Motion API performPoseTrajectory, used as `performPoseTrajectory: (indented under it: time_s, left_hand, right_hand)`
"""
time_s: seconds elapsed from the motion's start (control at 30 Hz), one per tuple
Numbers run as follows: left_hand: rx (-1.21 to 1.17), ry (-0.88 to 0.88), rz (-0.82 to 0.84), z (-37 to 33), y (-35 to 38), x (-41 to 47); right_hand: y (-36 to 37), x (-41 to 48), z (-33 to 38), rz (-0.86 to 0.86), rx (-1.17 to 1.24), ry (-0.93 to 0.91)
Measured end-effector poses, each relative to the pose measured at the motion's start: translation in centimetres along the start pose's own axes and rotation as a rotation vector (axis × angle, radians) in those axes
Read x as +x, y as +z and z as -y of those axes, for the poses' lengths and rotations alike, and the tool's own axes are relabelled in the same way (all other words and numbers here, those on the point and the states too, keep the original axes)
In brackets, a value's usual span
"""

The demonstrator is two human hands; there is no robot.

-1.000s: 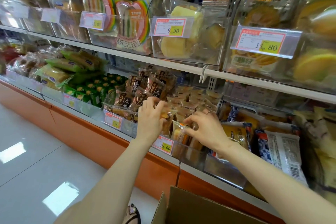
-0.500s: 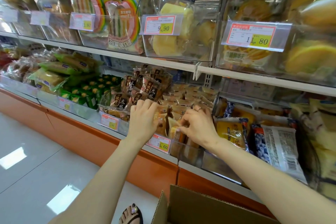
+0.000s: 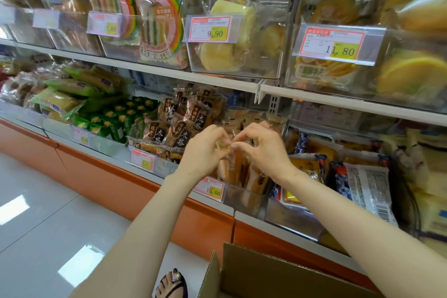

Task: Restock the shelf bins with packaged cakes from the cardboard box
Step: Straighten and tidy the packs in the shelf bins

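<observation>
Both left hand (image 3: 205,150) and right hand (image 3: 263,150) curl fingers around blurred cake packets (image 3: 235,168); cardboard box (image 3: 254,273) cut off.

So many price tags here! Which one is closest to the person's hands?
The 15.60 tag, just below the left hand and right hand pinching a packaged cake. The 9.90 tag and 11.80 tag hang on the upper shelf.

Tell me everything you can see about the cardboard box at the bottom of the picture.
The cardboard box is brown corrugated board, open at the top, with a flap on its left standing up and showing its fluted edge. It sits at the frame's bottom edge, in front of the orange shelf base and right of a sandalled foot. Its contents are out of view.
</observation>
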State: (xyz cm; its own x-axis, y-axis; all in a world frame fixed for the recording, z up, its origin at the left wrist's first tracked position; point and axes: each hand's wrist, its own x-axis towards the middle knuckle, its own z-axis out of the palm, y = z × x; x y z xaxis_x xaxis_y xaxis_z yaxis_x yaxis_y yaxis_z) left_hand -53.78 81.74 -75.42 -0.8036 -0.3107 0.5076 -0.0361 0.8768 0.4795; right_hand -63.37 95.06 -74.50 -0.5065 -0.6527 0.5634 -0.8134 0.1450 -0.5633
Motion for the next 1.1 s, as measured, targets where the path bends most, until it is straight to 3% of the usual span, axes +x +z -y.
performPoseTrajectory:
  time_s: [0.13,0.33,0.57,0.67,0.8,0.9,1.0,1.1]
  left_hand:
    - [-0.132,-0.177,-0.112,0.8,-2.3,-0.1]
    - [-0.655,-0.481,-0.317,3.2,-4.9,-1.1]
    - [-1.244,-0.759,-0.342,3.1,-4.0,-0.6]
    - [-1.360,-0.791,-0.223,2.1,-3.2,-0.5]
    - [-0.995,-0.694,-0.044,1.1,-1.8,-0.7]
    - [-0.584,-0.560,-0.048,1.4,-0.8,-0.7]
    - [-0.238,-0.384,-0.061,2.0,0.1,-0.6]
    - [-0.111,-0.253,0.035,1.5,1.0,-0.7]
  right_hand:
    - [-0.2,-0.7,-0.2,0.091,0.036,0.106]
    - [-0.2,-1.3,-1.3,0.144,0.154,0.326]
    - [-0.4,-1.0,-0.4,0.100,0.426,0.397]
    - [-0.5,-0.7,0.2,0.040,0.535,0.388]
    - [-1.1,-0.6,0.1,-0.055,0.666,0.424]
    - [-1.7,-0.9,-0.5,-0.073,0.686,0.438]
    - [-2.0,-1.3,-0.8,-0.030,0.588,0.389]
    - [-1.6,-1.6,-1.2,0.044,0.396,0.351]
